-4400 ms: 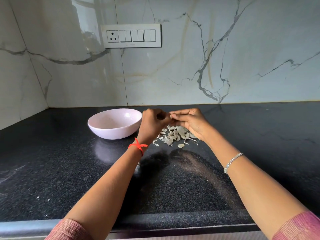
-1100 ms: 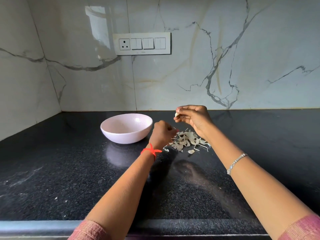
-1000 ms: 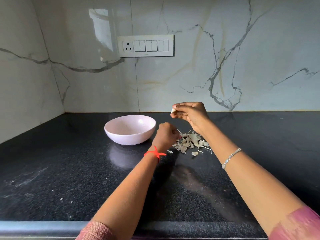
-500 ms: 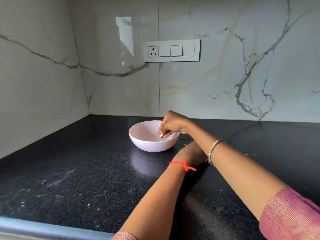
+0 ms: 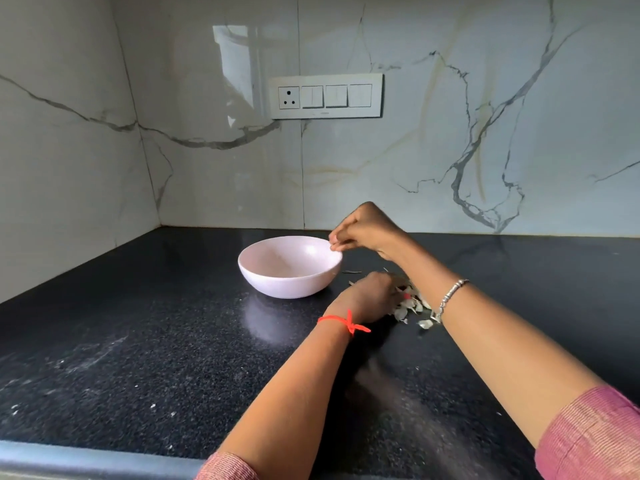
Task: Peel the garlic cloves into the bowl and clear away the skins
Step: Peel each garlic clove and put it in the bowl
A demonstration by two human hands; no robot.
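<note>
A pale pink bowl (image 5: 277, 282) stands on the black counter (image 5: 138, 341). My right hand (image 5: 363, 230) hovers over the bowl's right rim with its fingertips drawn loosely together, and no clove shows between them. My left hand (image 5: 367, 296), with a red thread at the wrist, rests knuckles-up on the counter just right of the bowl, at the edge of a pile of garlic skins (image 5: 410, 308). Its fingers are hidden behind the back of the hand. My right forearm covers most of the pile. The near rim hides the bowl's bottom.
The marble wall meets the counter just behind the bowl, with a corner at the far left. A switch panel (image 5: 325, 95) is mounted on the back wall. The counter's front edge (image 5: 86, 457) runs along the bottom.
My right hand carried a peeled clove from above the skins into the bowl and has now drawn back to the right rim. My left hand stayed low by the skins.
</note>
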